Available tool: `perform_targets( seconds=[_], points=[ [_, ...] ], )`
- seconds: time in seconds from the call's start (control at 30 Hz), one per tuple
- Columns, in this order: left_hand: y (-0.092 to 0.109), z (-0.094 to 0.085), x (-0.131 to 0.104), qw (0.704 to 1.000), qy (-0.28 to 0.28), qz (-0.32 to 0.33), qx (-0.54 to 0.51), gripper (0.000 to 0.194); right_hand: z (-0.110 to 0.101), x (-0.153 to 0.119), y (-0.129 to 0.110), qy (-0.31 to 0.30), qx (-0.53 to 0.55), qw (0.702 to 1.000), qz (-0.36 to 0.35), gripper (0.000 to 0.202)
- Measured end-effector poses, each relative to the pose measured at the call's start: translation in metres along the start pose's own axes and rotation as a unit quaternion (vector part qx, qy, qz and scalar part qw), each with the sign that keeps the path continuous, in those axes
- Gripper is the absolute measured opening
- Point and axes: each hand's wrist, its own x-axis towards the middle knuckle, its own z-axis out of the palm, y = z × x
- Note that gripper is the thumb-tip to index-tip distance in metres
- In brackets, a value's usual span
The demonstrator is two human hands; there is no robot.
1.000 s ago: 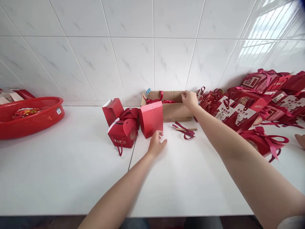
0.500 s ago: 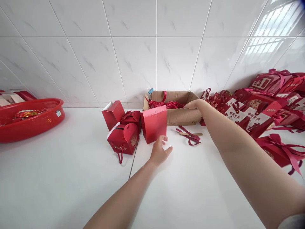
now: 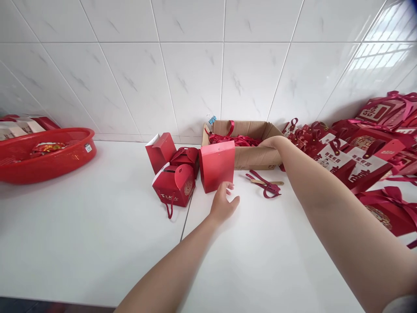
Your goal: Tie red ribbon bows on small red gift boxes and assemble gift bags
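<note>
My left hand (image 3: 224, 202) is just in front of a tall red gift box (image 3: 217, 166) that stands upright; its thumb and fingers are apart and nothing is between them. My right hand (image 3: 271, 141) reaches over the front wall of a cardboard box (image 3: 252, 158), its fingers hidden inside. Red ribbons (image 3: 236, 140) lie in that box. On the counter before it rest several dark red straps (image 3: 266, 187) and a tan strip. Left of the tall box sit a red box with a rope handle (image 3: 176, 184), another closed red box (image 3: 187, 157) and an open red box (image 3: 162, 152).
A red plastic basket (image 3: 55, 163) with a shiny wrapped item stands at the left. Many finished red gift boxes with ribbons (image 3: 361, 163) are heaped at the right. A blue binder clip (image 3: 212, 119) is on the cardboard box's corner. White tiles (image 3: 192, 87) back the counter.
The view has shifted slightly, so everything sits a little further right and the counter's front edge shows at lower left. Both hands stay in about the same places.
</note>
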Motion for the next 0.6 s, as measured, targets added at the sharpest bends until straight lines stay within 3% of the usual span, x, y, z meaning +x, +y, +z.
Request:
perform_targets(
  seconds=[0.07,0.1,0.3,0.47,0.6],
  points=[
    [0.0,0.0,0.0,1.0,0.0,0.0,-0.001,0.026,-0.001,-0.004,-0.002,-0.097,-0.005,0.994,0.047,0.029],
    [0.0,0.0,0.0,1.0,-0.001,0.0,-0.001,0.026,-0.001,-0.004,-0.003,-0.112,-0.005,0.993,0.047,0.027],
    [0.001,0.0,-0.001,1.0,-0.003,0.003,0.003,0.026,0.006,0.012,0.001,0.024,0.012,0.999,-0.027,0.017],
    [0.001,0.0,-0.001,1.0,0.0,0.006,0.006,0.026,0.014,0.02,0.007,0.137,0.065,0.988,-0.021,0.031],
    [0.0,0.001,0.0,1.0,-0.002,0.008,0.008,0.027,0.018,0.018,0.011,0.203,0.108,0.973,-0.019,0.032]
  ],
)
